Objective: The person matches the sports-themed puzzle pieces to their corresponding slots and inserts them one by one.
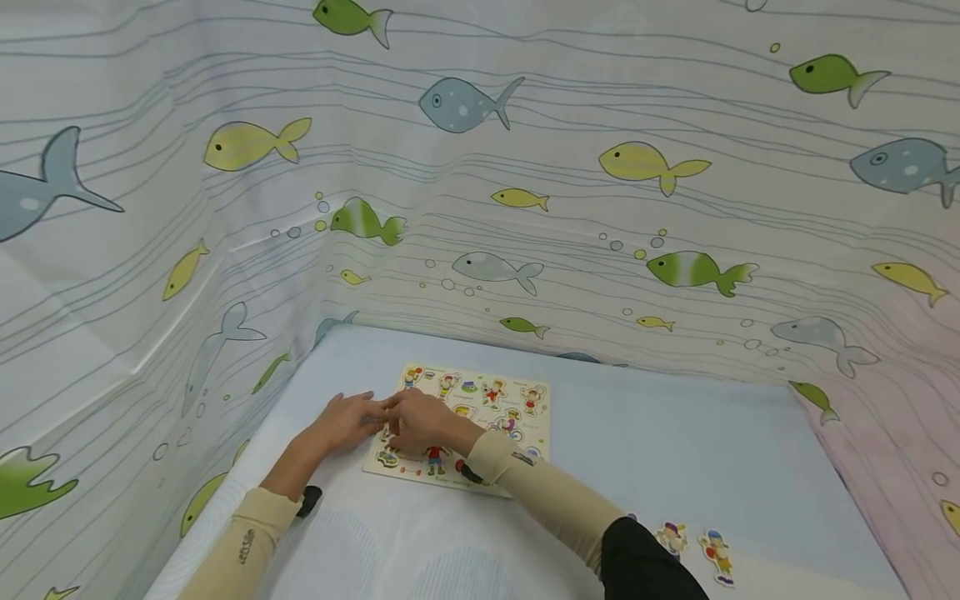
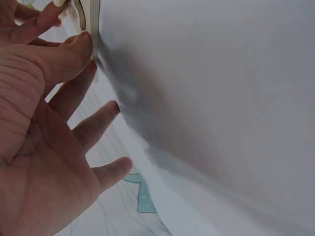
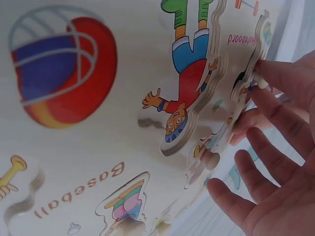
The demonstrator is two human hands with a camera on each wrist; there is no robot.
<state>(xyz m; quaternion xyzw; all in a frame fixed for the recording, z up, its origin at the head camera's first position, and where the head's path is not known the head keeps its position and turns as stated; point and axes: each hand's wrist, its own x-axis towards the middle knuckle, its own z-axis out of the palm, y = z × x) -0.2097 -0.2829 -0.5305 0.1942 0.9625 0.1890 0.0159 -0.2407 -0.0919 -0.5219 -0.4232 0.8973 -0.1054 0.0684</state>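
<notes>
Looking at the head view, you've got both hands meeting at the left edge of the wooden puzzle board (image 1: pixel 525 400), which sits flat on the light blue tabletop (image 1: pixel 675 450). Your left hand (image 1: pixel 341 425) looks like it's pinching a thin cutout piece (image 2: pixel 88 19) between thumb and forefinger, other fingers spread loose. Your right hand (image 1: pixel 427 421) has its fingers (image 3: pixel 275 81) on a piece right at the board's edge, but whether they actually grip it, can't tell.

Main risk as I see it: that pinch is only on the piece's thin edge, so it could twist or slip out. Pushing sideways could also slide the whole board, and nearby seated pieces like the red-shirt figure (image 3: pixel 189 93) might pop loose. Two loose figures (image 1: pixel 697 546) lie well apart near your right elbow.
</notes>
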